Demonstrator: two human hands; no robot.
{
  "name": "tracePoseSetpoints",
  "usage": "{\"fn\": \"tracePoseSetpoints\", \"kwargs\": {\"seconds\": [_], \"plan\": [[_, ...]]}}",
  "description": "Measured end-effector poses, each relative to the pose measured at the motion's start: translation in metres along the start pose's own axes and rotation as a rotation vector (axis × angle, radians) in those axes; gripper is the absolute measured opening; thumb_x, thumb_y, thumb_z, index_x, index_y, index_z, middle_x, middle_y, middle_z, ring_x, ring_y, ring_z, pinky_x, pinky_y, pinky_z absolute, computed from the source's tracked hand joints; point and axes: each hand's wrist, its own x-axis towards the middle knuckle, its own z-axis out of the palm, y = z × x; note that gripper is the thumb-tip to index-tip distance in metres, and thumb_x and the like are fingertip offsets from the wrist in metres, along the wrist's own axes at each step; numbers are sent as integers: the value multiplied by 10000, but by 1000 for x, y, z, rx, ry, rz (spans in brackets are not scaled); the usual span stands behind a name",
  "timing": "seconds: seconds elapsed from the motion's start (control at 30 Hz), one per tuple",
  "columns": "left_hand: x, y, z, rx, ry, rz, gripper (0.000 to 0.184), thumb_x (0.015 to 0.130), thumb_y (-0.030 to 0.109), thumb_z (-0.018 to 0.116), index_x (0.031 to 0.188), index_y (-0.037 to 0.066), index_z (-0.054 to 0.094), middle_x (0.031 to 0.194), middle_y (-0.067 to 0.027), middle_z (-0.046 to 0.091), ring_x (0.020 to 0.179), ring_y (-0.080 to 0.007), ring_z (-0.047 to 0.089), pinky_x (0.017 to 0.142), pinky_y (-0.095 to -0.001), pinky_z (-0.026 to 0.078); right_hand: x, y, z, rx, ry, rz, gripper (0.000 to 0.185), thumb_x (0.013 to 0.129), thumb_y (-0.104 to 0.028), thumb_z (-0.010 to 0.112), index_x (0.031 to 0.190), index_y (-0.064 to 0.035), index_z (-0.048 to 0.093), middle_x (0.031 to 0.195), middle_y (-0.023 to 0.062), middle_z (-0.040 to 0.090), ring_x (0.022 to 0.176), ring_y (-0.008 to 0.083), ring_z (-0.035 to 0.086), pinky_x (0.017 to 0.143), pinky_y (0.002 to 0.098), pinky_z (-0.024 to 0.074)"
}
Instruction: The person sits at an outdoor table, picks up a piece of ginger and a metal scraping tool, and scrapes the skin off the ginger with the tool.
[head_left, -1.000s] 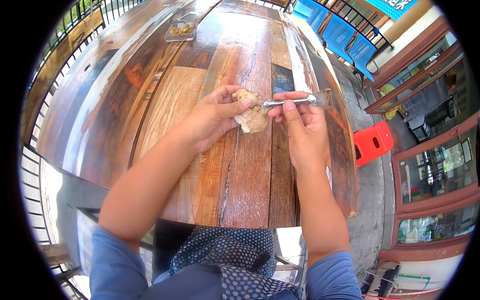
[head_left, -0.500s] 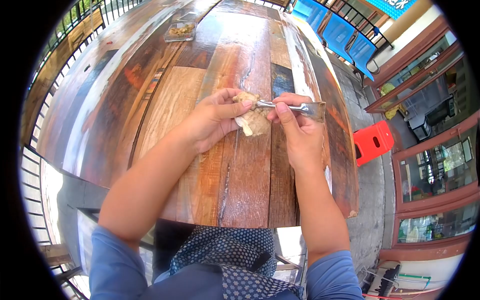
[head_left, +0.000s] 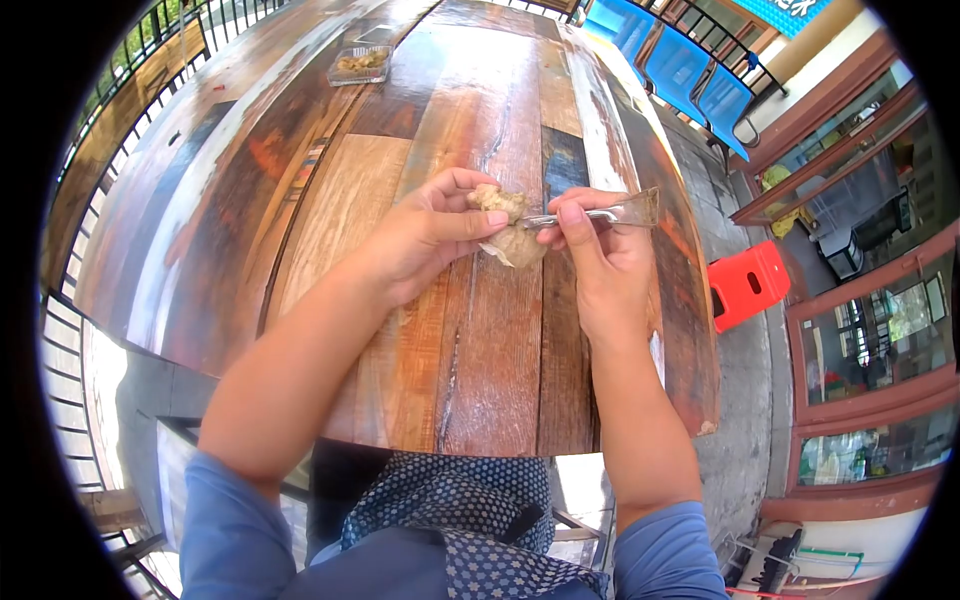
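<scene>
My left hand is closed on a tan, lumpy, rough-surfaced piece, pinching it between thumb and fingers; I cannot make out its exact kind. A paler flap shows along its lower edge. My right hand grips a shiny metal tool with a narrow shaft and a broad, flared flat end. That wide end points right, away from the lump. The narrow end reaches left and meets the lumpy piece, its tip hidden there. Both hands are above the middle of the wooden table.
A small clear plastic box with brownish pieces stands at the table's far left. Right of the table are a red stool and blue chairs. A black metal railing runs along the left.
The lumpy piece has turned slightly in my left hand, so its pale flap shows less. The tool has tilted, its flared end shifting a little up and right.
</scene>
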Motion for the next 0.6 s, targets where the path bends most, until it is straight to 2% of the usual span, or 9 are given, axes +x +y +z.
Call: {"fn": "tracePoseSetpoints", "kwargs": {"seconds": [0.07,0.17,0.27,0.47,0.53,0.6], "plan": [[-1,-1,0,11,-5,8,377,843,17,718,1150,76,508,1087,-64,629,1019,-170,611,902,-327,489,0,0,1,-26,1,-15,168,940,-174,660,992,-20,618,947,72,652,752,125,625,684,248,478],[-1,-2,2,64,2,33,392,835,16,728,1151,69,503,1088,-66,631,1012,-167,612,894,-314,492,-2,-2,0,-100,-36,42,133,929,-123,671,996,-30,603,888,31,626,746,94,599,693,240,472],[-3,-1,4,118,11,25,399,837,0,717,1172,81,515,1088,-46,627,1000,-152,618,915,-307,486,-4,1,4,-125,-34,32,127,930,-125,668,990,-33,604,842,13,621,725,82,587,664,228,460],[1,-8,-2,214,35,34,383,843,1,714,1159,75,510,1065,-48,630,976,-146,621,882,-291,494,-4,7,5,-264,-56,48,131,927,-137,669,963,-36,596,778,15,614,694,81,582,628,237,464],[2,-7,-4,243,29,37,413,833,23,738,1160,30,486,1081,-82,627,982,-161,607,880,-299,486,-3,9,4,-273,-55,59,136,926,-143,671,961,-36,595,772,18,613,691,81,582,627,240,466],[2,-7,-4,254,37,36,395,843,30,731,1159,50,495,1066,-64,629,965,-147,614,874,-292,493,-2,10,3,-280,-55,65,142,924,-149,672,960,-36,594,766,21,612,688,81,583,627,244,467]]}}
